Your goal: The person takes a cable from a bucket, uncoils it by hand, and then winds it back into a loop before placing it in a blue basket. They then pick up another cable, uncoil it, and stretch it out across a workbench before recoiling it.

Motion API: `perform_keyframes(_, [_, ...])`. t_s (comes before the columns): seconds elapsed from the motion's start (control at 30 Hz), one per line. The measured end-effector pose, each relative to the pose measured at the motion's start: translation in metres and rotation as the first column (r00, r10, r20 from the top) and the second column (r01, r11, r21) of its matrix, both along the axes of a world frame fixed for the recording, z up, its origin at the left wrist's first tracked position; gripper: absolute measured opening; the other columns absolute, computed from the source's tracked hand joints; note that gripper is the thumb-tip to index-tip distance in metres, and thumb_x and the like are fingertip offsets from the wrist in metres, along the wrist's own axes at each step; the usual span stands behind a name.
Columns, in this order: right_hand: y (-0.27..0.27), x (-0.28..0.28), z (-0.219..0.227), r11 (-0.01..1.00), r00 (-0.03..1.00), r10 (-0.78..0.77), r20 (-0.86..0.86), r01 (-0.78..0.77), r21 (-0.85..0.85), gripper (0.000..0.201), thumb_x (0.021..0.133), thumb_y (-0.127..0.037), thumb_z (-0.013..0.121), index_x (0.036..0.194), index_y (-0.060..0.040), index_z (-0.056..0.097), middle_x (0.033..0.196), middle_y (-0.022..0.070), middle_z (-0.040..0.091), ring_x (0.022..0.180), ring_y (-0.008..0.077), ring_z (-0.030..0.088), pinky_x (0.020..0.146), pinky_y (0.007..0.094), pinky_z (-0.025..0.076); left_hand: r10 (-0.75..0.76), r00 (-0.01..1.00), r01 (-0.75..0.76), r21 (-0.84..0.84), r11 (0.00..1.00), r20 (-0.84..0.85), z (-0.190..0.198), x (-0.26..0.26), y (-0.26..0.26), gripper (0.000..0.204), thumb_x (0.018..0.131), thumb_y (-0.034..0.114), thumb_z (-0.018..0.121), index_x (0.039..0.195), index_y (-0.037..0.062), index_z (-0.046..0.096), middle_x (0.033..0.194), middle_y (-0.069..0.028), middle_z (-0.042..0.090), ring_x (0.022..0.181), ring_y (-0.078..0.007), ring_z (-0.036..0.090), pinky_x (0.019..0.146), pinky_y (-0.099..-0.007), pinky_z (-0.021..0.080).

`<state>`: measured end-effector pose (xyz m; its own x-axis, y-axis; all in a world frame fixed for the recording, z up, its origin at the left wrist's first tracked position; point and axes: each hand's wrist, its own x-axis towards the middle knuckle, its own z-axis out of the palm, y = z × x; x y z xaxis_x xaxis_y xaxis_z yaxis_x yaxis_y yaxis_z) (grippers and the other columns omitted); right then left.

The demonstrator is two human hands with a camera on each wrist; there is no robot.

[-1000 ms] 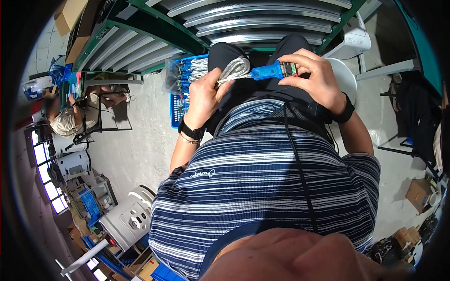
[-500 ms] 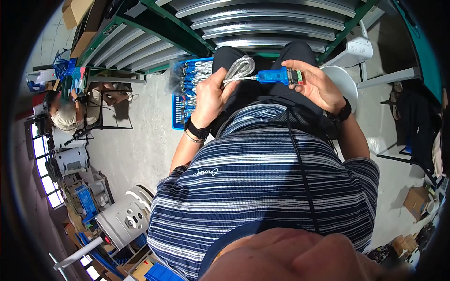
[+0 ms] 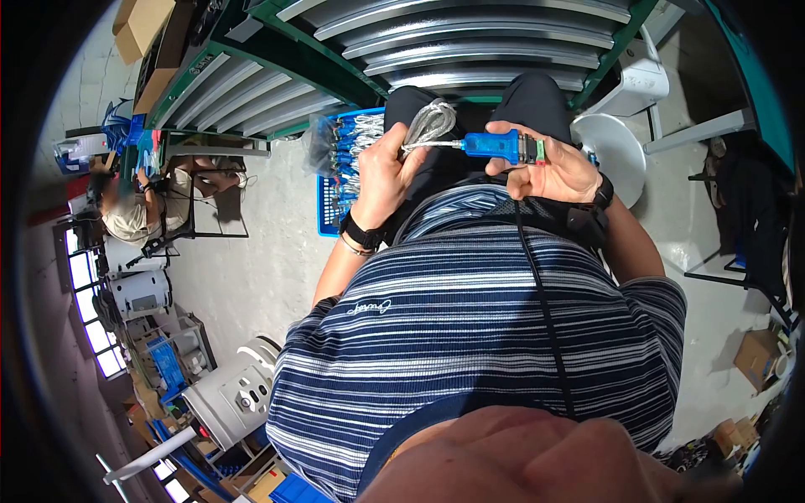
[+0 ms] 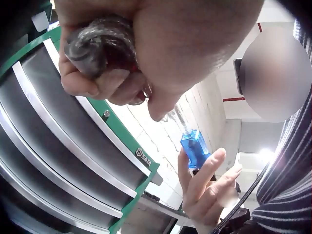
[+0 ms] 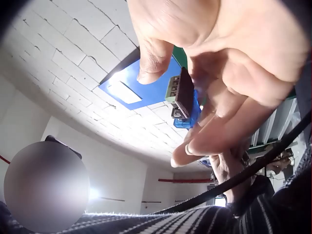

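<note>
A translucent blue adapter with a green terminal block at its right end is held level above the lap. Its coiled silver cable is gripped by my left hand, whose fingers curl round the bundle in the left wrist view. Beneath and behind the adapter, my right hand supports it on extended fingers. In the right wrist view the thumb of my right hand stands apart from the green terminal block, and the fingers lie along the blue adapter.
A blue basket of similar cabled adapters stands left of the legs, with a clear plastic bag at its edge. Green-framed drawer cabinets stand in front. A round white stool is at the right. Another person sits far left.
My right hand has turned palm up, its thumb moving off the adapter's top towards the body. The adapter has shifted slightly right; my left hand still grips the cable.
</note>
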<state>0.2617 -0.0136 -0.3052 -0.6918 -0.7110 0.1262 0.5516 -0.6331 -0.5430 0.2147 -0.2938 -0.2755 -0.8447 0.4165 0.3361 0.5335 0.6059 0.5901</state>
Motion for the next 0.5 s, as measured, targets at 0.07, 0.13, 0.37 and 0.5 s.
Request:
perform_keyframes(0.07, [0.0, 0.001, -0.002, 1.0, 0.999, -0.022, 0.027, 0.022, -0.017, 0.085, 0.089, -0.055, 0.058, 0.149, -0.004, 0.027, 0.12, 0.0207, 0.058, 0.091, 0.0213, 0.063, 0.08, 0.0304, 0.053, -0.003, 1.0, 0.003, 0.003, 1.0, 0.001, 0.001, 0.001, 0.002, 0.026, 0.082, 0.013, 0.073, 0.08, 0.0023, 0.05, 0.064, -0.0164, 0.052, 0.057, -0.0357, 0.054, 0.051, -0.0386, 0.042])
perform_keyframes(0.13, [0.001, -0.001, -0.011, 0.999, 0.997, -0.038, 0.062, 0.04, -0.028, 0.086, 0.086, -0.054, 0.064, 0.148, -0.0052, 0.03, 0.112, 0.0173, 0.061, 0.086, 0.0183, 0.061, 0.076, 0.0278, 0.051, 0.006, 1.0, -0.006, 0.01, 1.0, 0.001, 0.002, 0.003, 0.004, 0.025, 0.082, 0.013, 0.073, 0.08, 0.0023, 0.051, 0.064, -0.0165, 0.053, 0.057, -0.0353, 0.054, 0.052, -0.038, 0.042])
perform_keyframes(0.37, [0.001, -0.002, -0.016, 0.993, 0.994, -0.11, -0.001, 0.11, -0.042, 0.079, 0.086, -0.051, 0.066, 0.142, -0.0031, 0.037, 0.104, 0.0152, 0.062, 0.077, 0.0142, 0.056, 0.073, 0.0252, 0.048, -0.009, 1.0, 0.008, -0.026, 1.0, -0.014, 0.006, 0.005, 0.008, 0.024, 0.082, 0.013, 0.074, 0.08, 0.0024, 0.052, 0.063, -0.0152, 0.053, 0.055, -0.0336, 0.053, 0.05, -0.0374, 0.042])
perform_keyframes(0.5, [0.004, -0.002, -0.014, 0.991, 0.988, -0.131, -0.08, 0.13, -0.02, 0.072, 0.088, -0.047, 0.066, 0.137, -0.0013, 0.041, 0.101, 0.0159, 0.062, 0.073, 0.0112, 0.053, 0.069, 0.0227, 0.045, -0.017, 1.0, 0.018, -0.034, 0.999, 0.021, 0.005, 0.005, 0.008, 0.025, 0.082, 0.014, 0.074, 0.079, 0.0026, 0.052, 0.061, -0.0143, 0.052, 0.053, -0.0308, 0.053, 0.05, -0.0369, 0.042])
